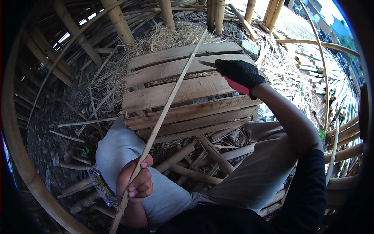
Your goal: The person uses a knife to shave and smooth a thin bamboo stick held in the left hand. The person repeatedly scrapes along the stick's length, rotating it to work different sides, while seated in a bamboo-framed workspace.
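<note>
My bare left hand (137, 180) is closed around a long, thin bamboo strip (168, 104) near its lower end. The strip slants up and away to the right, passing over a slatted wooden pallet or crate (175, 93) in front of my knees. On my right hand (240, 76) is a black knitted glove with a red palm side. Its fingers are wrapped round a knife, whose blade (207, 63) points left toward the strip. A gap shows between the blade and the strip. The knife's handle is hidden in the glove.
Dry shavings (167, 37) lie heaped behind the slats. Bamboo posts (166, 15) stand at the back, and cut bamboo poles (335, 97) are piled at the right. Under my legs are more bamboo pieces (194, 175). A plastic packet (102, 186) sits by my left leg.
</note>
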`<action>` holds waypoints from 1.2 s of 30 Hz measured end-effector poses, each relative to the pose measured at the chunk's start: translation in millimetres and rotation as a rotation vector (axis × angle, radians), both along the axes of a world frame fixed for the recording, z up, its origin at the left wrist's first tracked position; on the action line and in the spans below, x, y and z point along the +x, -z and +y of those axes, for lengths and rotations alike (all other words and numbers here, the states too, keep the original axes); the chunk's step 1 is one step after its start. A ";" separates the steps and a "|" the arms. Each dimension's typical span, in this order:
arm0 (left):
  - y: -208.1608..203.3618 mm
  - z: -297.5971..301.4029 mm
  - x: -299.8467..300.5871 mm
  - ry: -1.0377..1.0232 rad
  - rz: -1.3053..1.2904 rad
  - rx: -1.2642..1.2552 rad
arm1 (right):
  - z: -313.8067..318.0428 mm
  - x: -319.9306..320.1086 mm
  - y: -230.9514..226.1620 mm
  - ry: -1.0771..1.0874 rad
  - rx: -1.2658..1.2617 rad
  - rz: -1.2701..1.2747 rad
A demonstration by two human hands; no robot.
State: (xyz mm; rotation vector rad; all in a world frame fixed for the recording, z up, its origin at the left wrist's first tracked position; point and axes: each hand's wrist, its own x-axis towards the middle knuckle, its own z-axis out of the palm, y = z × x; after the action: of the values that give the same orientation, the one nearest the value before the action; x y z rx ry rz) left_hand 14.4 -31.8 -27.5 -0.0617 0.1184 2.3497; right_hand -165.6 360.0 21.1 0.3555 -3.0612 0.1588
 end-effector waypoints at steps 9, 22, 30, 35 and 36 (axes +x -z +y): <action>-0.3 2.1 -4.0 0.007 0.001 -0.002 | -17.3 7.5 23.3 -0.346 0.168 -0.060; -0.3 1.2 -0.5 -0.006 0.009 -0.022 | -6.9 2.8 19.3 -0.289 0.148 0.073; 2.1 13.0 -3.9 0.065 -0.050 -0.195 | -54.6 36.1 13.7 -0.065 -0.398 0.182; -21.1 23.1 -2.0 0.117 0.029 -0.545 | -107.6 107.2 8.4 -0.492 -0.214 0.017; -25.8 24.8 -1.0 0.128 0.025 -0.589 | -107.9 110.9 12.0 -0.567 -0.173 0.075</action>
State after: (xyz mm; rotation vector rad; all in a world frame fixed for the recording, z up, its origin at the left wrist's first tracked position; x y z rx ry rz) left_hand 13.4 -6.9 -1.7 -0.3018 0.7981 2.1159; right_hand -54.7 252.0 9.0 1.1713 -2.7575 0.4154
